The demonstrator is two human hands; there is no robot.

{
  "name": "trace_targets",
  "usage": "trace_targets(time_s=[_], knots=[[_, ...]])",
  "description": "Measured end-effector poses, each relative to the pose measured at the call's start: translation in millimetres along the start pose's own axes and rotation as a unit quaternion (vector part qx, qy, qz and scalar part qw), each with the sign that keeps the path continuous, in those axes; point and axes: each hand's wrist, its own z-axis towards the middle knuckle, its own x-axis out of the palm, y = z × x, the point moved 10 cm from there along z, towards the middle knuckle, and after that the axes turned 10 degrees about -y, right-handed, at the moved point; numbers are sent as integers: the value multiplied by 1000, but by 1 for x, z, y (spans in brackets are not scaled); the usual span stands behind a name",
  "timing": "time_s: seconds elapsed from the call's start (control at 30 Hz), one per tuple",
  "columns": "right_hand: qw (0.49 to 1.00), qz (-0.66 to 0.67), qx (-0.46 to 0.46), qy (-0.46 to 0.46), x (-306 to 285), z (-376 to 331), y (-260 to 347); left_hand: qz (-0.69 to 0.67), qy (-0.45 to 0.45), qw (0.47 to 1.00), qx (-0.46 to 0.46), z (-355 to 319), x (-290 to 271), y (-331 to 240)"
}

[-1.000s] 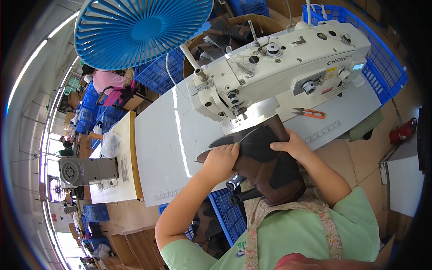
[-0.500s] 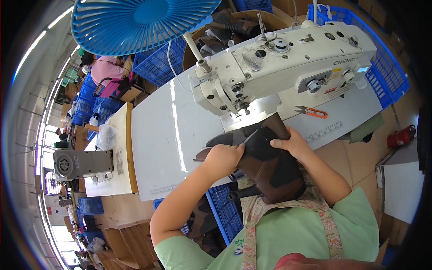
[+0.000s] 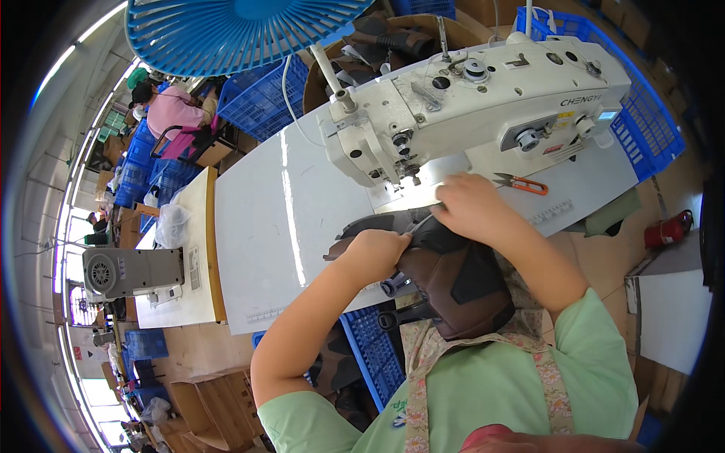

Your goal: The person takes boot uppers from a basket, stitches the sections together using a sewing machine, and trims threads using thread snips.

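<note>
A brown-and-black sewn patchwork piece (image 3: 457, 291), leather-like, hangs over the near table edge against my apron. My left hand (image 3: 379, 253) grips its left part, the thumb pressed on a dark seam. At its upper edge, just below the needle area, my right hand (image 3: 468, 204) has curled fingers closed on the dark material; the fingertips are partly hidden. The white sewing machine (image 3: 483, 113) stands just beyond, its lit needle area a little above the piece. Thread snips (image 3: 521, 183) with an orange handle lie on the table right of my right hand.
The pale table (image 3: 257, 226) carries rulers along its front edge. A blue fan (image 3: 249, 30) overhangs the far left. Blue crates (image 3: 374, 347) stand under and behind the table. A carton (image 3: 321, 83) behind holds similar pieces. A person in pink (image 3: 174, 113) sits far left.
My right hand has moved up and left, from the piece's right side to its upper edge near the needle area. My left hand keeps its grip.
</note>
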Motion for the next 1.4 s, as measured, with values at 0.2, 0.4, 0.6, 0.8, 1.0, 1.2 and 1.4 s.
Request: trace_targets(time_s=[0.2, 0.4, 0.6, 0.8, 1.0, 1.2, 1.4], knots=[[963, -57, 65, 257, 89, 28, -21, 1, -12, 1000, 5, 1, -3, -2], [961, -44, 89, 260, 100, 31, -33, -7, 3, 1000, -17, 1, -2, 2], [941, -3, 88, 327, 117, 27, -37, -19, 6, 1000, -15, 1, -2, 0], [940, -16, 36, 338, 122, 25, -33, -25, -5, 1000, -16, 3, -1, -2], [944, -41, 45, 324, 116, 26, -30, -26, -7, 999, -18, 1, 0, -1], [953, -55, 35, 296, 113, 33, -30, -22, -4, 999, -24, 3, -1, 5], [945, -53, 101, 308, 103, 46, -37, -16, 29, 999, -41, 11, -9, 22]])
